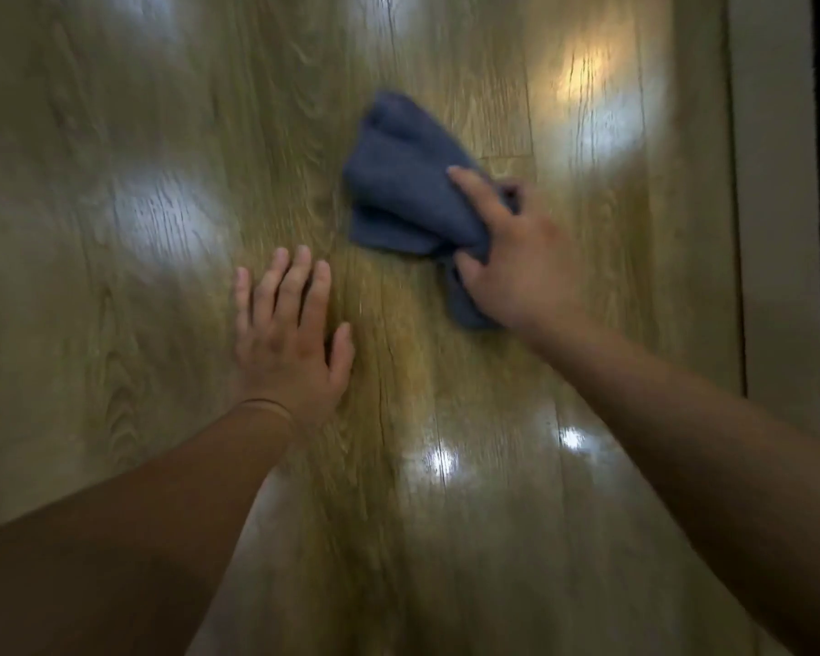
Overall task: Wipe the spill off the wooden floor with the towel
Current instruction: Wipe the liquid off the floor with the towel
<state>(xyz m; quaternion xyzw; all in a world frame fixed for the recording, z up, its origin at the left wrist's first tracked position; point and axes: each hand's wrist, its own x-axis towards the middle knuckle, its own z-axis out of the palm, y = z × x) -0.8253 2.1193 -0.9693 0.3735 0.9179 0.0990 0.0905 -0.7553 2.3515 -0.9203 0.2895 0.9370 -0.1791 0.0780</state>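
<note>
Right hand point(517, 258) grips bunched blue towel point(398, 196), pointing away; left hand point(287, 338) flat on wooden floor point(114, 229).

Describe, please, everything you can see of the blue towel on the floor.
The towel is dark blue, soft-looking cloth, bunched into thick folds rather than spread flat. It lies on the wooden floor, right of centre. The right hand grips its near end, fingers curled into the cloth, with one finger stretched over the top. The left hand lies flat on the floor beside it, not touching it.
</note>
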